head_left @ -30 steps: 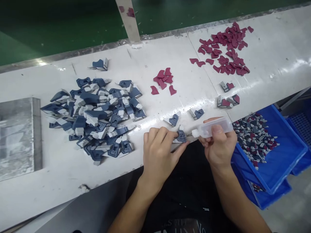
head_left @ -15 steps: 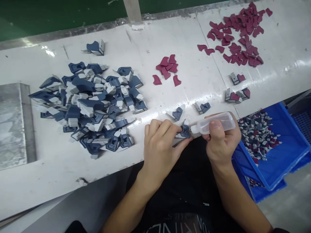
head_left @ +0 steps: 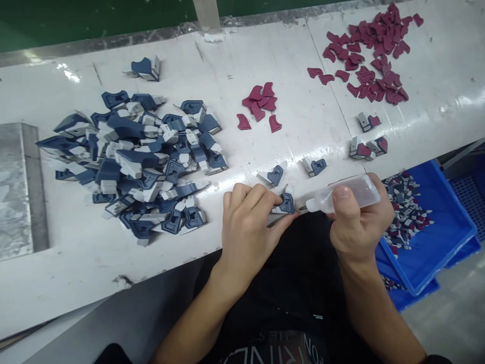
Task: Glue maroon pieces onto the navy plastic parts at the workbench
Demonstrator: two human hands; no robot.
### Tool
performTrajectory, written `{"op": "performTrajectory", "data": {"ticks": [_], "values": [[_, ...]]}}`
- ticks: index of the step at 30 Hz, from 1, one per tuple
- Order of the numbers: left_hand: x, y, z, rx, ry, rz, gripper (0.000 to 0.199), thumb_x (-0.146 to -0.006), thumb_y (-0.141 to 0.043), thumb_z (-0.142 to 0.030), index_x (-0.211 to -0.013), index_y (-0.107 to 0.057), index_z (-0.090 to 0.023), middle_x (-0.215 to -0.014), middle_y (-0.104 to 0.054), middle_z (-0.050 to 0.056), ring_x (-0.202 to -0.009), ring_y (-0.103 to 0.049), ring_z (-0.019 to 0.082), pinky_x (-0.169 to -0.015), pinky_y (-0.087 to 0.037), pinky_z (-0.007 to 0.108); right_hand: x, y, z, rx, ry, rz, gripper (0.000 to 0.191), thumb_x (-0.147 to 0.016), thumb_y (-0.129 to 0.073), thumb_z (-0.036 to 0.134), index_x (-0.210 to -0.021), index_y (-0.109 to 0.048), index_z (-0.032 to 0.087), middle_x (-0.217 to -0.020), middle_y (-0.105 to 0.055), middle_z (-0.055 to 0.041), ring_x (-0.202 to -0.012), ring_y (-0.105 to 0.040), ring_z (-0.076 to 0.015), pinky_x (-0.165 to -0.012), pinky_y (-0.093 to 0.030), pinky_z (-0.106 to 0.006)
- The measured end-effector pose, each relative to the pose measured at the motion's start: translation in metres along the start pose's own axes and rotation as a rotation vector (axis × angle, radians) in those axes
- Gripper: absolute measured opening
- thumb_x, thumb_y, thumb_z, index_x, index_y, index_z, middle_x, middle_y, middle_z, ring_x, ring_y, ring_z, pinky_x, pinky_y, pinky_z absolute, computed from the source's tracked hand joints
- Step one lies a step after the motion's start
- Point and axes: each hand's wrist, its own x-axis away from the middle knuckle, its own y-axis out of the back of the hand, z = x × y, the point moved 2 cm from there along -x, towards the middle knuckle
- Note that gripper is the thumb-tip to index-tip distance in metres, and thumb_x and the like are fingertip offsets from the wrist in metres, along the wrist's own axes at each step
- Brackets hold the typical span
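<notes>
Near the table's front edge, my left hand (head_left: 250,222) pinches a blue-and-white plastic part (head_left: 287,203) between thumb and fingers, its recessed blue face showing. My right hand (head_left: 358,217) is wrapped round a translucent squeeze bottle (head_left: 352,194), thumb on its side. The bottle's white nozzle points left toward the part, a short gap away. Just beyond my left fingers lies a similar blue-and-white part (head_left: 275,175), and another blue-and-white part (head_left: 315,167) is to its right. A small group of maroon pieces (head_left: 259,102) lies farther back.
A large heap of blue-and-white parts (head_left: 140,162) covers the left of the white table (head_left: 235,151). Many maroon pieces (head_left: 379,55) are spread at the back right, near parts with maroon inserts (head_left: 364,150). A metal block (head_left: 22,192) stands far left; a blue bin (head_left: 450,242) of parts is right.
My right hand has drawn the squeeze bottle to the right, away from the part. My left hand keeps its pinch on the part. The whole view has shifted slightly.
</notes>
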Motion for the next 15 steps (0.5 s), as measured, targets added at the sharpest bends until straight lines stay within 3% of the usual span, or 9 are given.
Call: {"op": "performTrajectory", "data": {"ticks": [15], "values": [[-0.001, 0.000, 0.001, 0.003, -0.005, 0.000, 0.028, -0.092, -0.092, -0.039, -0.098, -0.069, -0.024, -0.091, -0.075, 0.000, -0.091, -0.055, 0.022, -0.080, -0.039, 0.040, -0.003, -0.016, -0.007, -0.060, -0.032, -0.081, 0.034, -0.105, -0.072, 0.051, -0.087, -0.055, 0.028, -0.069, -0.053, 0.0017, -0.055, -0.051, -0.0200, -0.053, -0.042, -0.037]]}}
